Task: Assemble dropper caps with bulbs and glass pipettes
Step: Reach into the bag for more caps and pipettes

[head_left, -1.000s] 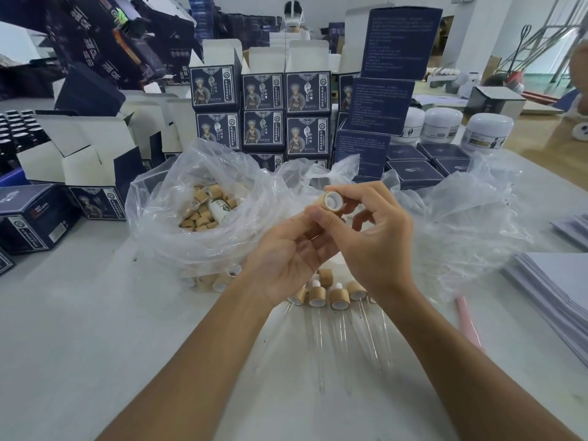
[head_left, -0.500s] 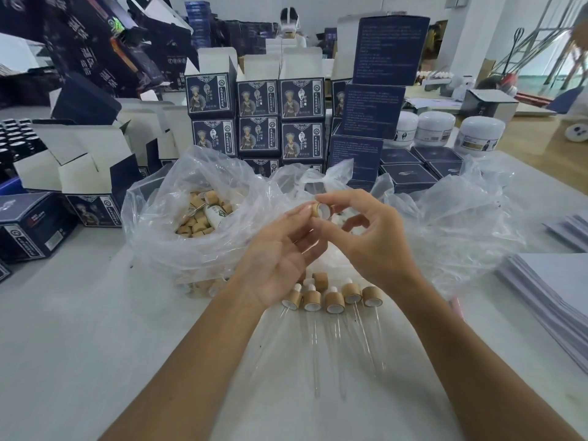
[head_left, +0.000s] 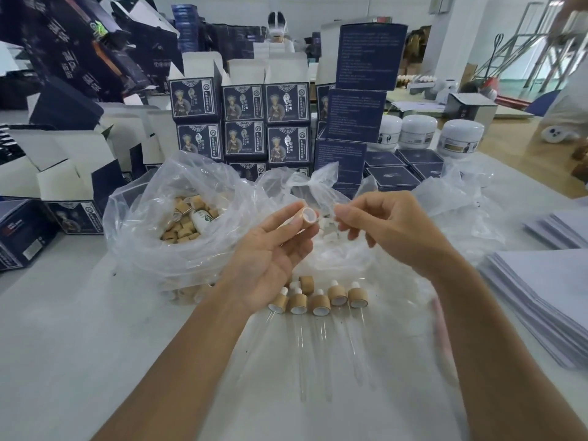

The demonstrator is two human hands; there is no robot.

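Right hand (head_left: 394, 230) has left the left hand's (head_left: 270, 253) round cap (head_left: 309, 216).

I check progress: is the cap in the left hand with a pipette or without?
Without: the cap held by the left hand shows an open ring, no glass tube.

Right hand (head_left: 394, 232) fingertips curled; contents not discernible. Paper stacks (head_left: 547, 300) cut by right edge. Caps beneath bag (head_left: 191, 249) blurred through plastic.

Finished droppers (head_left: 319, 305) in a row on table (head_left: 79, 345), before plastic bag (head_left: 152, 218) of caps; stacked boxes (head_left: 241, 122) behind, paper stack (head_left: 547, 297) right.
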